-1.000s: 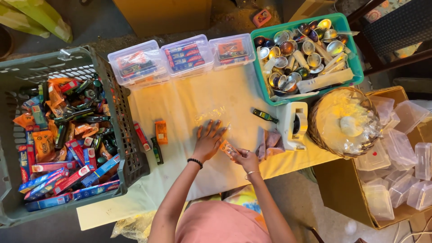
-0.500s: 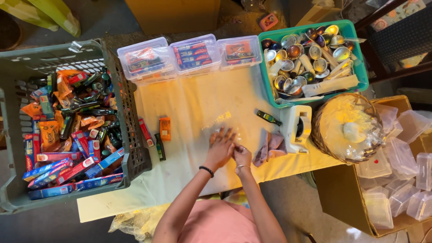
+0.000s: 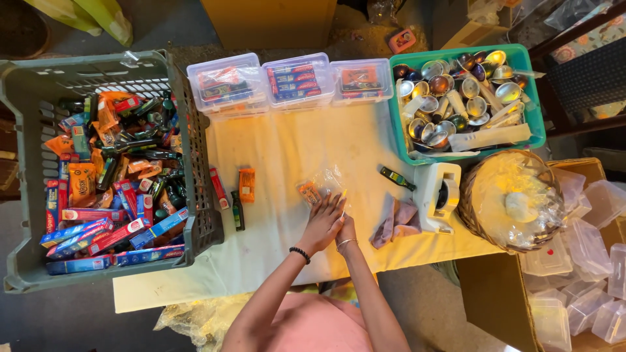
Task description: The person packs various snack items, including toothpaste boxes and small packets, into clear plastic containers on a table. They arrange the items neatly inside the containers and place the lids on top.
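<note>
A clear plastic bag (image 3: 326, 180) lies on the cream tablecloth (image 3: 287, 150) with a small orange packet (image 3: 308, 193) inside it. My left hand (image 3: 324, 221), with a black bead bracelet on the wrist, rests with fingers stretched over the bag's near edge. My right hand (image 3: 347, 230), wearing a thin bangle, is pressed against the left one at the same edge and is partly hidden by it. Both hands grip the bag's near end.
Grey crate (image 3: 39, 91) of packets, tubes and bottles at left. Loose orange packet (image 3: 246, 184), red box (image 3: 219, 188) and dark bottle (image 3: 238, 210) beside it. Three clear lidded boxes (image 3: 293, 79) at back. Teal tub (image 3: 535, 117) of metal bowls, tape dispenser (image 3: 441, 195), wrapped basket (image 3: 515, 199), pink cloth (image 3: 394, 220), green bottle (image 3: 396, 178).
My right hand earlier held the orange packet beside the flat bag; the packet now sits inside the bag, and both hands have come together at its near edge.
</note>
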